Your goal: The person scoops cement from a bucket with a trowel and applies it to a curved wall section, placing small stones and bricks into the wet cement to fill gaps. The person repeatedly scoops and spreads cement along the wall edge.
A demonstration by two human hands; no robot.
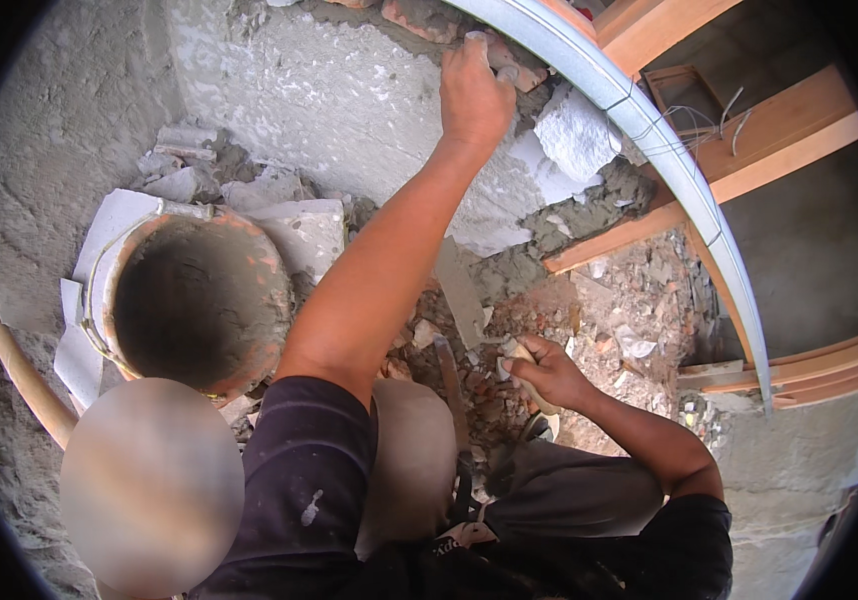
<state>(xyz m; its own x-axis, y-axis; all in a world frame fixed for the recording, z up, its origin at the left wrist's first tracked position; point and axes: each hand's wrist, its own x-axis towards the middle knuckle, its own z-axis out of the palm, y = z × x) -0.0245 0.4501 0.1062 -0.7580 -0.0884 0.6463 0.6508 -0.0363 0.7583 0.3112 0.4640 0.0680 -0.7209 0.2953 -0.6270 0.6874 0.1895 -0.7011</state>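
Observation:
My left hand (477,92) reaches far forward to the top of the mortar-smeared wall. Its fingers are bent over a broken brick (527,76), mostly hidden under the hand. Closer to my body, my right hand (545,372) is closed round the pale handle of a trowel (462,295). The trowel's grey blade points forward and left, above the rubble. A white, rough chunk (577,135) sits in wet mortar just right of my left hand. To the left of my left forearm stands a mortar-caked bucket (199,300) with a wire handle, its inside dark grey.
A curved-looking metal strip (639,110) with wire round it crosses the upper right, beside wooden beams (779,130). Broken brick rubble (599,320) covers the ground below the wall. Flat broken slabs (301,232) lie around the bucket. A blurred round patch hides the lower left.

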